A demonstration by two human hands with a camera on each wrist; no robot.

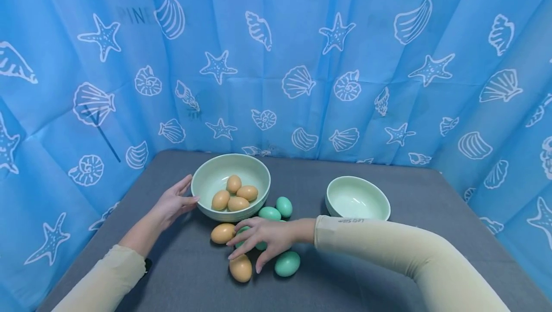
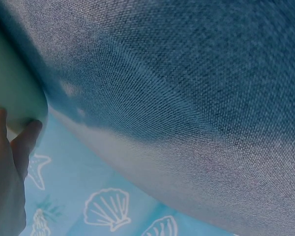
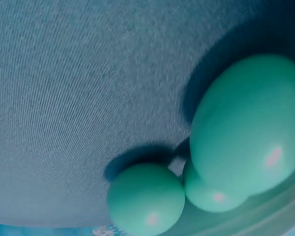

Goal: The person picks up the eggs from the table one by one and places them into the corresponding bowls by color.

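My left hand (image 1: 174,202) touches the left side of the larger pale green bowl (image 1: 254,166), its fingers fairly straight against the outside. Several brown eggs (image 1: 234,184) lie inside that bowl. Over the eggs in front of it is my right hand (image 1: 269,237), fingers spread and slightly bent downward. Its fingertips are near one brown egg (image 1: 223,233) and above another brown egg (image 1: 240,269). Several green eggs (image 1: 287,264) lie around and under this hand, some partly hidden by it. Close up in the right wrist view, green eggs (image 3: 250,123) rest near a bowl's side.
A smaller pale green bowl (image 1: 355,199) stands to the right, partly covered by my right sleeve (image 1: 379,245). Dark grey cloth (image 1: 189,273) covers the table. Behind it hangs a blue curtain (image 1: 276,96) with white shells and starfish.
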